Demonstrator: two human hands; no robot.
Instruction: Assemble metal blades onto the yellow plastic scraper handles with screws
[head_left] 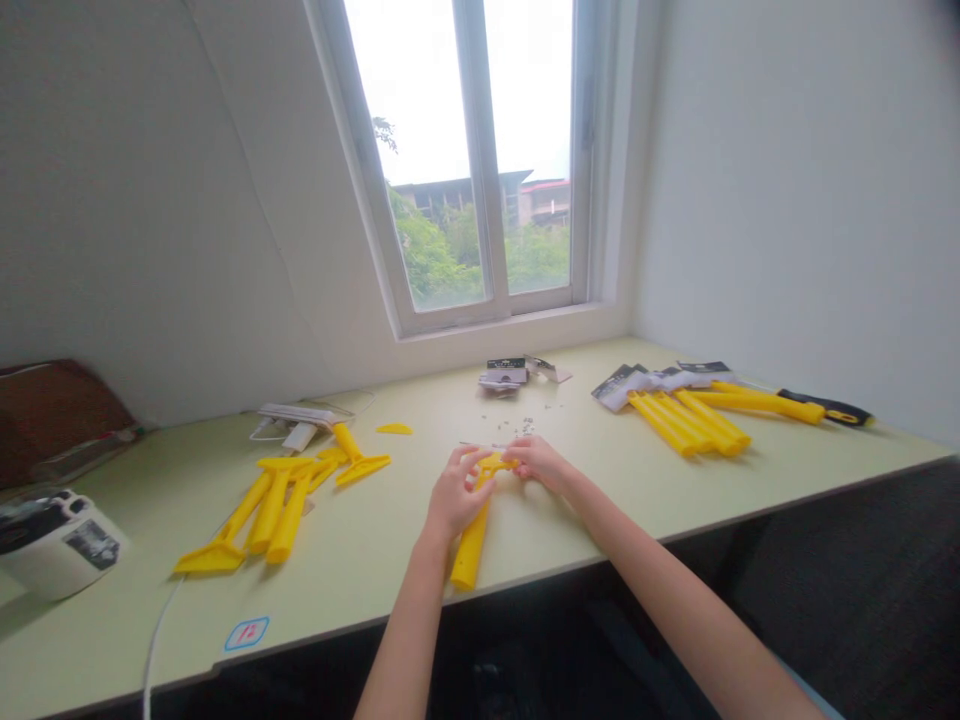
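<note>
My left hand (456, 492) and my right hand (538, 462) both grip the wide head of a yellow plastic scraper (469, 545), whose thick handle points toward me and rests on the pale green table (360, 570). My fingers hide most of the head. Several tiny metal screws (517, 426) lie scattered just beyond my hands. Farther back sits a small heap of printed packaging (506, 375). More yellow scrapers (277, 512) lie in a loose group to the left, and another row (690, 420) lies to the right.
A black-and-yellow handled tool (825, 407) lies at the far right. A yellow blade piece (394, 428), white packets (296, 420), a white appliance (56, 540) and a brown board (52, 420) lie leftward. A window (457, 160) and walls back the table.
</note>
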